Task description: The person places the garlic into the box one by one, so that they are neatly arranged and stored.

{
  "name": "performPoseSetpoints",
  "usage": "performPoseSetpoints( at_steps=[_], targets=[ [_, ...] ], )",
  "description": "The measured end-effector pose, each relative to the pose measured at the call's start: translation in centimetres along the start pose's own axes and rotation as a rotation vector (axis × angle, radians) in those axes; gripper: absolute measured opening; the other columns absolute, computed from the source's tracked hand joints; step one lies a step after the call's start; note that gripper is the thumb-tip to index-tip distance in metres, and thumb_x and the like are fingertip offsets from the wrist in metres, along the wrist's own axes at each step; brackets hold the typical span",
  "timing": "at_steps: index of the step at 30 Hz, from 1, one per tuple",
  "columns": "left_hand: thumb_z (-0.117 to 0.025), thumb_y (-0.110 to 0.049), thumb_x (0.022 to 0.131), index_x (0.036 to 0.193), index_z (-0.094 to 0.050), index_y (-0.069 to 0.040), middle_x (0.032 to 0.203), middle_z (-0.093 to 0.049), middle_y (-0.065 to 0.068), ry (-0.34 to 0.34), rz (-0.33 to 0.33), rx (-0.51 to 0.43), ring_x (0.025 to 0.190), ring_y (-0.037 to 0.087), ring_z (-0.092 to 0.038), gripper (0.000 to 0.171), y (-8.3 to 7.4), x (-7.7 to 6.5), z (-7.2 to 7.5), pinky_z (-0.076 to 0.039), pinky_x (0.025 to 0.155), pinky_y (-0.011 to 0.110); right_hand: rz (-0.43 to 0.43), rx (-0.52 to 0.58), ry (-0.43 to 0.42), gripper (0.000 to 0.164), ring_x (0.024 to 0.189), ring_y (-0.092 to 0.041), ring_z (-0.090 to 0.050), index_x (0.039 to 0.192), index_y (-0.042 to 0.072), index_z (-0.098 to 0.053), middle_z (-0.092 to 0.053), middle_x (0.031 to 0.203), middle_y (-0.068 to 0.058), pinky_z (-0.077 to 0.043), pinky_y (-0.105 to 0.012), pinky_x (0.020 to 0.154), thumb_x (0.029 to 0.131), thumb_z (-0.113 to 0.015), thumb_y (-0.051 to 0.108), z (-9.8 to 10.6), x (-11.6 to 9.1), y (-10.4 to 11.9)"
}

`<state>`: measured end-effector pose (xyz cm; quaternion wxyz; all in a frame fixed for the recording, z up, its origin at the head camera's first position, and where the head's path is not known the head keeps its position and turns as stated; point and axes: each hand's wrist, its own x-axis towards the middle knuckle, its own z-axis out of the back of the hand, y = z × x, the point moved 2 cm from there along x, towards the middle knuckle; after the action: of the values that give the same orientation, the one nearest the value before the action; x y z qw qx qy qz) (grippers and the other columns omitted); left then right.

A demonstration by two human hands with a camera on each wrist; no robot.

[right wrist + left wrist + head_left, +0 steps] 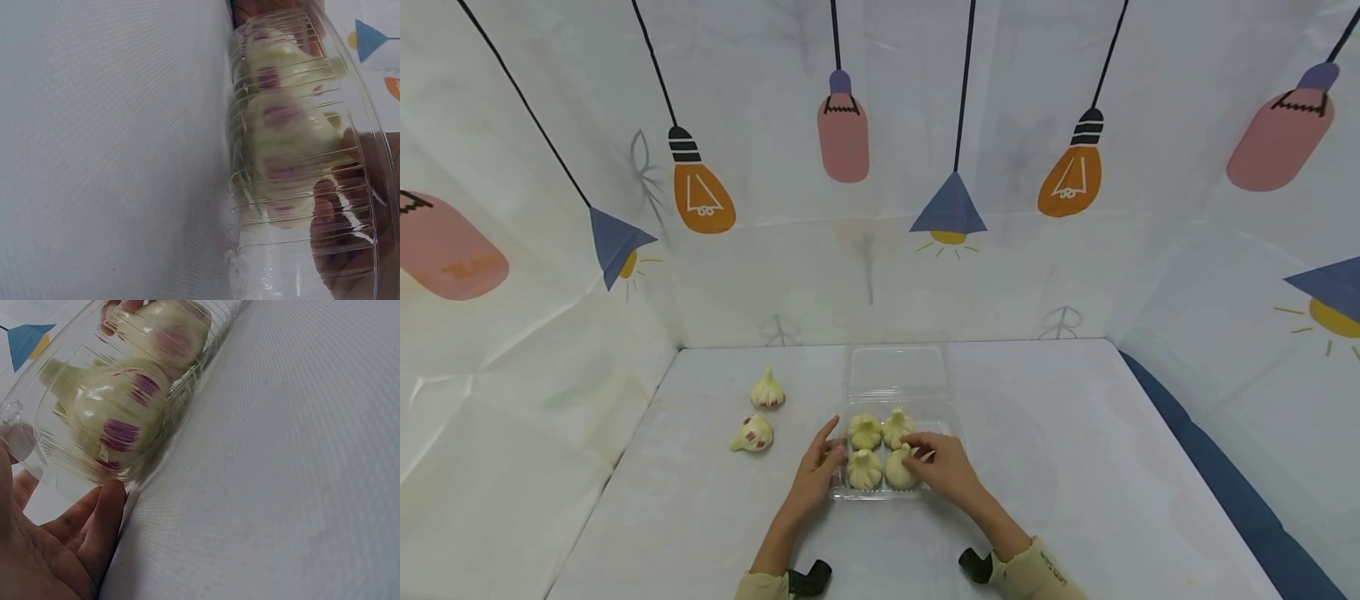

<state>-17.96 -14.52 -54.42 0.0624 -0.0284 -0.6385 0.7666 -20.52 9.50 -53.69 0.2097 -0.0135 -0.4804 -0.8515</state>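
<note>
A clear plastic clamshell box (874, 495) lies with its lid (898, 367) folded back, away from me. Several garlic bulbs sit inside in two rows, among them a near left bulb (865, 470) and a far right bulb (897, 427). My right hand (946, 467) reaches over the box's right side and pinches the stem of the near right garlic bulb (898, 471). At the left side, my left hand (815, 475) holds the box's edge. In the left wrist view its fingertips (111, 494) touch the box low down. Purple-marked bulbs (122, 434) show through the ribbed wall.
Two more garlic bulbs lie on the white table to the left of the box: one upright (767, 389), one on its side (752, 434). A white sheet printed with lamps (880, 275) hangs behind and beside the table. Blue cloth (1213, 475) shows past the right edge.
</note>
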Motion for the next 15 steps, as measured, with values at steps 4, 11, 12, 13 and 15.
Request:
performPoseSetpoints(
  at_steps=[4, 11, 12, 13, 15],
  targets=[
    [-0.048, -0.013, 0.103, 0.151, -0.028, -0.001, 0.127, -0.052, 0.032, -0.001, -0.011, -0.002, 0.107, 0.038, -0.058, 0.053, -0.07, 0.16, 0.04, -0.047, 0.079, 0.037, 0.042, -0.006, -0.004, 0.028, 0.079, -0.014, -0.062, 0.116, 0.006, -0.071, -0.068, 0.101, -0.001, -0.052, -0.027, 0.065, 0.087, -0.071, 0.003, 0.02, 0.14, 0.13],
    [-0.047, -0.013, 0.103, 0.151, -0.027, 0.000, 0.128, -0.051, 0.033, 0.005, -0.014, 0.003, 0.109, 0.042, -0.057, 0.053, -0.07, 0.09, 0.07, -0.046, 0.079, 0.039, 0.043, 0.001, -0.009, 0.026, 0.079, -0.014, -0.063, 0.112, 0.004, -0.068, -0.068, 0.095, 0.000, -0.051, -0.028, 0.065, 0.087, -0.071, 0.003, 0.02, 0.16, 0.18],
    [-0.047, -0.013, 0.103, 0.151, -0.027, -0.001, 0.128, -0.051, 0.032, 0.004, -0.011, 0.004, 0.109, 0.042, -0.056, 0.053, -0.04, 0.06, 0.08, -0.046, 0.080, 0.039, 0.031, 0.003, -0.005, 0.024, 0.079, -0.013, -0.063, 0.110, 0.005, -0.068, -0.068, 0.095, 0.000, -0.051, -0.028, 0.065, 0.087, -0.072, 0.005, 0.01, 0.13, 0.18],
    [-0.047, -0.013, 0.103, 0.151, -0.028, -0.001, 0.128, -0.051, 0.032, 0.003, -0.012, 0.008, 0.109, 0.042, -0.056, 0.053, -0.03, 0.03, 0.08, -0.046, 0.080, 0.039, 0.019, 0.002, -0.002, 0.022, 0.080, -0.012, -0.063, 0.108, 0.007, -0.069, -0.068, 0.095, 0.001, -0.051, -0.027, 0.066, 0.087, -0.072, 0.006, -0.01, 0.11, 0.17],
    [-0.047, -0.013, 0.103, 0.151, -0.028, -0.002, 0.128, -0.051, 0.032, 0.004, -0.014, 0.010, 0.110, 0.042, -0.056, 0.053, 0.01, -0.03, 0.07, -0.046, 0.081, 0.040, -0.003, 0.002, 0.003, 0.020, 0.080, -0.011, -0.062, 0.105, 0.010, -0.069, -0.068, 0.096, 0.003, -0.051, -0.027, 0.066, 0.086, -0.073, 0.007, -0.04, 0.02, 0.18]
  ],
)
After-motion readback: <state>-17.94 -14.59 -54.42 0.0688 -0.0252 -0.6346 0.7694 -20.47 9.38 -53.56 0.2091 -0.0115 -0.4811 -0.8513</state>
